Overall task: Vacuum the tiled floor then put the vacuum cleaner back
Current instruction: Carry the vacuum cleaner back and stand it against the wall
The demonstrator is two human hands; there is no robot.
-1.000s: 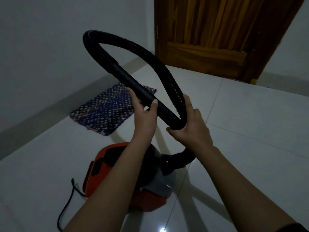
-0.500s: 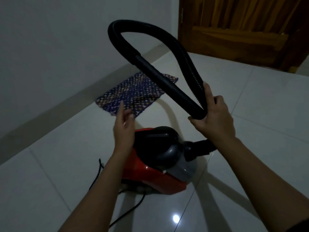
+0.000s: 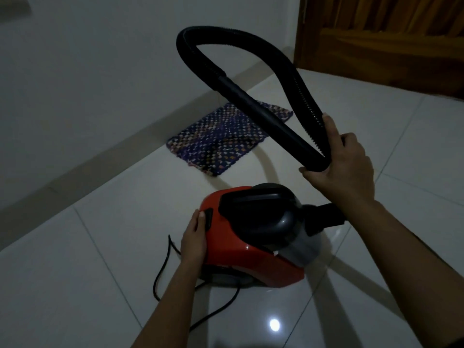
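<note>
A red and black canister vacuum cleaner [image 3: 253, 249] sits on the white tiled floor [image 3: 75, 285] in the middle of the view. Its black hose [image 3: 251, 101] rises from the front socket in a loop and folds back on itself. My right hand [image 3: 344, 167] grips both ends of that loop, the ribbed part and the smooth tube, above the vacuum. My left hand [image 3: 194, 237] lies flat on the red rear of the body, its thumb on a dark button [image 3: 208, 218]. The black power cord [image 3: 163, 270] trails on the floor to the left.
A patterned blue mat [image 3: 226, 139] lies on the floor by the white wall [image 3: 88, 84], beyond the vacuum. A wooden door [image 3: 381, 38] stands shut at the upper right. A ceiling light reflects on the tile [image 3: 274, 324] near me.
My left hand let go of the hose tube and came down onto the rear of the vacuum. My right hand kept the folded hose. The view shifted so the vacuum sits more central.
</note>
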